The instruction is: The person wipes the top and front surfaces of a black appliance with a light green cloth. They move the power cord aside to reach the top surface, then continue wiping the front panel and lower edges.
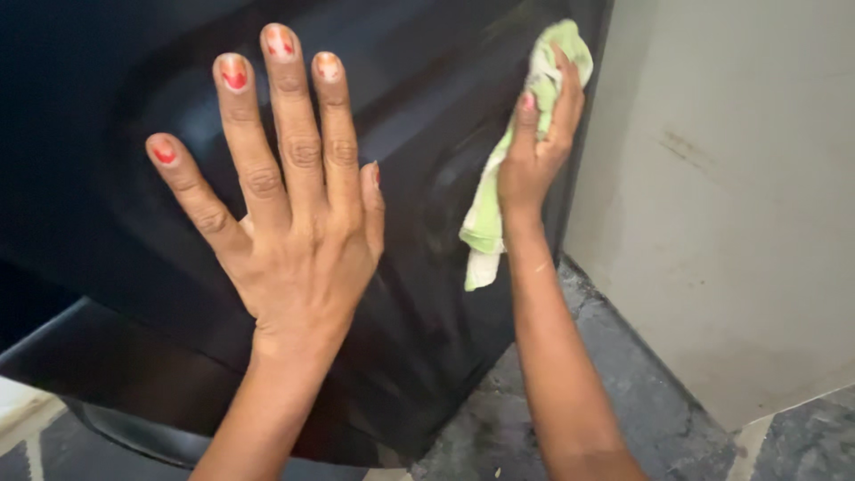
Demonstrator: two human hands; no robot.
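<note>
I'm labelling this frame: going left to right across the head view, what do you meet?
Black glossy panel → left hand, spread flat on it → green-and-white cloth → right hand pressing the cloth → pale wall.

Left hand (289,209) flat, fingers spread wide and pointing up, wrist straight; right hand (534,147) further out, arm extended, fingers curled closed, thumb pressed alongside

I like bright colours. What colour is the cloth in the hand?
Pale green with some white, seen in the head view: the cloth is held in the right hand.
</note>
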